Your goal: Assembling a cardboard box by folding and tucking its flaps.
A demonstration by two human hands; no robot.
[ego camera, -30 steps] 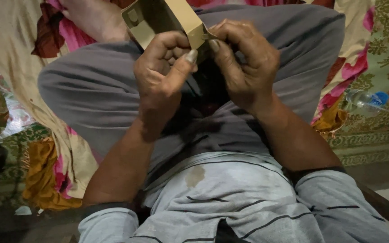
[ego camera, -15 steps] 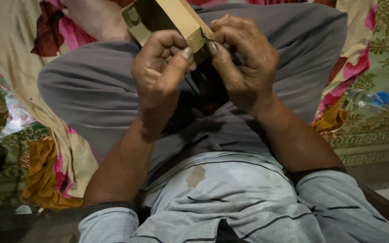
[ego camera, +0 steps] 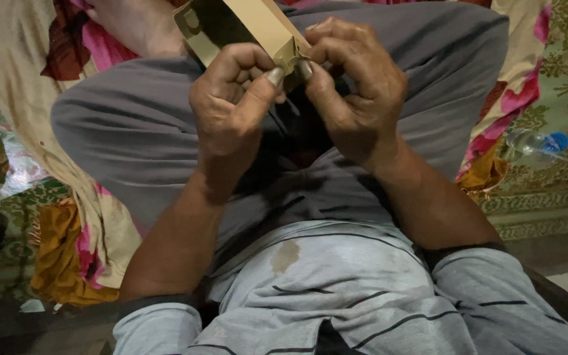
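Note:
A small tan cardboard box (ego camera: 251, 23) is held up near the top of the head view, over my grey trousered lap (ego camera: 139, 131). My left hand (ego camera: 235, 108) grips its lower end from the left, thumb pressed against the box's corner. My right hand (ego camera: 356, 85) closes on the same corner from the right, thumb tip meeting the left thumb. The box's top runs out of the frame. What the fingers pinch at the corner is hidden.
A flowered pink and cream cloth (ego camera: 517, 98) lies under my legs. A clear plastic bottle with a blue cap (ego camera: 537, 143) lies on the patterned green mat (ego camera: 560, 177) at right. An orange cloth (ego camera: 60, 256) is bunched at lower left.
Both hands and the box have stayed almost in place; the thumbs have shifted slightly at the box's corner.

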